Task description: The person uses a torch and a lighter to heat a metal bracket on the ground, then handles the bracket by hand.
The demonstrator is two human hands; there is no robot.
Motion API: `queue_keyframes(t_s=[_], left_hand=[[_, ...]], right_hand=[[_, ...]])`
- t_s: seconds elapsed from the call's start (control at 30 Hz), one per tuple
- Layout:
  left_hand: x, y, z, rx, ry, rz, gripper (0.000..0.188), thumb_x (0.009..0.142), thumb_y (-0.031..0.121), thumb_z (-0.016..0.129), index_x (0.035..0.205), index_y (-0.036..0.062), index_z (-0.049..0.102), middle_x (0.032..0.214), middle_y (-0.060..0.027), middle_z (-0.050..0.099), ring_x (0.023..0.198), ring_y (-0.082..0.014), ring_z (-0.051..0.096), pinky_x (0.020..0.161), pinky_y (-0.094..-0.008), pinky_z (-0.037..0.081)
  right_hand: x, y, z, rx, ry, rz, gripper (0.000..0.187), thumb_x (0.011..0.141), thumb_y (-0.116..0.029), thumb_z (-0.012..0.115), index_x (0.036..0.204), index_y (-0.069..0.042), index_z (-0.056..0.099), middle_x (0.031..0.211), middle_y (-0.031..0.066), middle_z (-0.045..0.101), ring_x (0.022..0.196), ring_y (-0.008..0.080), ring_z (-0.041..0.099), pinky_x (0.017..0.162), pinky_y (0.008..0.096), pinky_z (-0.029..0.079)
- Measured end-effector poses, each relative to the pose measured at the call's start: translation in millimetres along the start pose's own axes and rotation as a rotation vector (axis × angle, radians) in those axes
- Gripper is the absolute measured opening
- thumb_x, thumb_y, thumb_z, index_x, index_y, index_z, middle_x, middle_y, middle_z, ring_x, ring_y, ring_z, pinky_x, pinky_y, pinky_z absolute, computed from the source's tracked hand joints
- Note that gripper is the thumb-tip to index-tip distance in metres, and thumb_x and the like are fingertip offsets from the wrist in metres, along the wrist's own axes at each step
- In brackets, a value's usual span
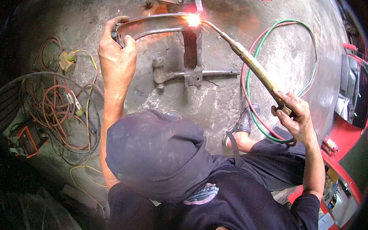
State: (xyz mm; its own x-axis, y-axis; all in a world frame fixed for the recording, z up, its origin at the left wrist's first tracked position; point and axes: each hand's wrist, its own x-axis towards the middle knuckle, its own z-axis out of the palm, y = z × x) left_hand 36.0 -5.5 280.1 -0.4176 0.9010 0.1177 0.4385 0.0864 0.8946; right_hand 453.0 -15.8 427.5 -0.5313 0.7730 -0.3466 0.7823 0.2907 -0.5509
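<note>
My left hand [118, 47] is closed around the near-left end of a curved steel arm [154, 22], thumb on its lower edge and fingers over the top. My right hand [293, 113] grips the handle of a brass gas torch [256, 68]. The torch's thin tip reaches the right end of the steel arm, where a bright flame [193, 20] glares and hides the metal beneath it. An upright flat steel piece [191, 50] runs from below the flame down to a bracket [193, 77]. This bracket lies across the handle of a hammer-shaped metal tool [158, 74] on the floor.
Green and red hoses [256, 39] loop from the torch over the concrete at the right. Tangled reddish hoses [56, 107], cords and an orange-black box [26, 141] lie at the left. A red cabinet [344, 141] stands far right. My shoe [243, 123] rests near the hoses.
</note>
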Motion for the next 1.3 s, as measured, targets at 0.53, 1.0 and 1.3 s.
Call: queue_keyframes(t_s=[0.53,1.0,1.3], left_hand=[[1.4,-2.5,-1.0,0.029,0.011,0.019,0.040,0.083,-0.006,0.053,0.121,0.0026,0.063,0.110,-0.0162,0.070,0.103,-0.0257,0.069,0.094,-0.0361,0.051],[1.3,1.8,-1.8,0.025,-0.012,-0.065,0.040,0.084,-0.005,0.054,0.122,0.0046,0.063,0.109,-0.0154,0.070,0.098,-0.0232,0.068,0.090,-0.0352,0.051],[1.3,-1.1,0.5,-0.015,-0.011,-0.069,0.041,0.084,-0.008,0.052,0.121,0.0029,0.063,0.110,-0.0155,0.070,0.101,-0.0244,0.069,0.093,-0.0353,0.051]], right_hand=[[0.3,0.7,-1.2,-0.033,-0.006,-0.014,0.054,0.079,-0.008,0.074,0.132,-0.004,0.064,0.078,0.0131,0.057,0.068,0.0278,0.059,0.063,0.0394,0.045],[0.6,1.3,-1.0,-0.035,-0.022,-0.024,0.053,0.083,-0.010,0.068,0.135,-0.003,0.062,0.077,0.0104,0.055,0.065,0.0216,0.054,0.061,0.0347,0.043],[-0.6,2.5,-1.4,-0.028,-0.017,-0.021,0.052,0.084,-0.010,0.067,0.135,-0.002,0.062,0.077,0.0103,0.055,0.065,0.0208,0.054,0.061,0.0340,0.043]])
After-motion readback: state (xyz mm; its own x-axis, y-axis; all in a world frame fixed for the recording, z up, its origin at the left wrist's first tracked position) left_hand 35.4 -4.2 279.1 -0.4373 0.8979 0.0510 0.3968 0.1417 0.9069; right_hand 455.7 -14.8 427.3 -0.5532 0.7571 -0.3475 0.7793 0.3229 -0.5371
